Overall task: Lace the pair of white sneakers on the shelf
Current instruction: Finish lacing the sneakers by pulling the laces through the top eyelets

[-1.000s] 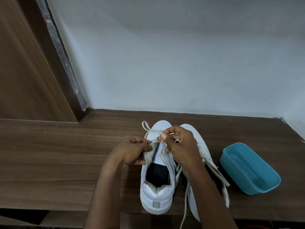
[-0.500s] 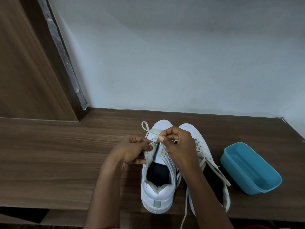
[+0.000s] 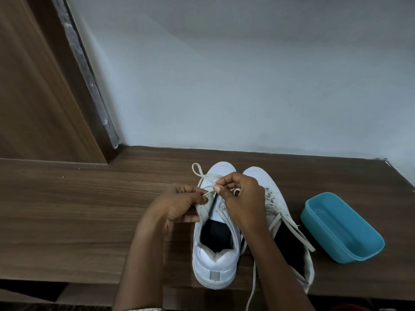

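Now the flat white lace (image 3: 207, 176) is pinched by the right hand (image 3: 241, 196); the left hand (image 3: 179, 204) grips the white leather sneaker's (image 3: 215, 250) eyelet flap, which should be kept steady.

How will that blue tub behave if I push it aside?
The blue tub looks empty and thin-walled, so probably light. Its low, wide shape on the smooth shelf suggests it would slide rather than tip.

A blue plastic tub (image 3: 345, 230) sits open-side up at lower right. A pale wall (image 3: 247, 75) fills the top, a wooden panel (image 3: 33, 97) the upper left.
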Tool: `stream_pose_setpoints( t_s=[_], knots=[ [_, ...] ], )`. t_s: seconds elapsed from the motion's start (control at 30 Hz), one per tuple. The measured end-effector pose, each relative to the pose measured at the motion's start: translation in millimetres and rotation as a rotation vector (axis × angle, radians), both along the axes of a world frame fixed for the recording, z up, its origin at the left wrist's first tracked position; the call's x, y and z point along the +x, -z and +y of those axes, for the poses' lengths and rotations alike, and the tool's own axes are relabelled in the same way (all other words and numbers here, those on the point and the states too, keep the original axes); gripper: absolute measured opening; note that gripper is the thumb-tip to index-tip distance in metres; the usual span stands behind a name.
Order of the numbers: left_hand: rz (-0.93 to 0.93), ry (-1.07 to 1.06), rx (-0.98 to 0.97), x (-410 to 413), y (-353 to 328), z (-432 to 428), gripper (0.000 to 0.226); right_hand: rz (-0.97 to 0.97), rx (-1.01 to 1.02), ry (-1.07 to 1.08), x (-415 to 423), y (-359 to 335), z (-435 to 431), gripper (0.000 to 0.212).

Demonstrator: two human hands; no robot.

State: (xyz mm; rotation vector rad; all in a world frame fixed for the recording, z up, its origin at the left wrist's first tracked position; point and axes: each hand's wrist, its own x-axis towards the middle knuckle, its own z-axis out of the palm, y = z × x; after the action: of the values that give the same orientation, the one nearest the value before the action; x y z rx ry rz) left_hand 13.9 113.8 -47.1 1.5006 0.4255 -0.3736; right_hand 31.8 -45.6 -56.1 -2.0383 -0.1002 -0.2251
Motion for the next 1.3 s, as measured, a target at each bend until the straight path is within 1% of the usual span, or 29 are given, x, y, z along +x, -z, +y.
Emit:
stream_pose_setpoints(
  t_s=[0.27,0.43,0.67,0.77,0.87,0.93,1.0,1.07,1.2,1.3],
  knots=[
    [-0.002,-0.003,-0.013,-0.2,-0.5,-0.3,0.017,-0.043,-0.074,0.032,-1.6,0.5,3.1,0.007],
    [-0.002,-0.005,-0.015,-0.1,0.3,0.4,0.014,-0.04,-0.174,0.027,-3.6,-2.7,3.2,0.008],
    [-0.009,0.013,0.001,-1.1,-1.1,0.8,0.014,0.02,-0.251,-0.056,-4.4,-12.8,-1.1,0.014],
    [-0.034,0.024,0.006,-2.4,-3.2,1.1,0.01,0.03,-0.247,-0.047,-5.9,-12.5,1.3,0.011],
    [-0.028,-0.013,-0.028,-2.5,-1.3,3.8,0.024,0.032,-0.242,-0.024,-6.5,-12.3,4.8,0.009],
    [-0.057,0.011,-0.011,-3.3,0.7,2.8,0.021,0.021,-0.25,0.0,-6.2,-13.2,5.6,0.009],
    [-0.094,0.029,0.012,-3.3,3.1,0.0,0.017,0.019,-0.253,0.038,-5.1,-15.0,4.2,0.01],
    [-0.132,0.026,0.053,-2.9,3.2,-4.7,0.016,0.063,-0.207,0.033,-4.5,-16.1,0.4,0.011],
    [-0.217,0.001,0.231,-0.5,5.0,-8.7,0.014,0.175,-0.01,-0.026,-4.1,-17.5,-5.0,0.012],
    [-0.265,0.006,0.362,0.6,3.2,-10.1,0.017,0.201,0.007,0.0,-2.5,-16.7,-5.9,0.012]
  ],
)
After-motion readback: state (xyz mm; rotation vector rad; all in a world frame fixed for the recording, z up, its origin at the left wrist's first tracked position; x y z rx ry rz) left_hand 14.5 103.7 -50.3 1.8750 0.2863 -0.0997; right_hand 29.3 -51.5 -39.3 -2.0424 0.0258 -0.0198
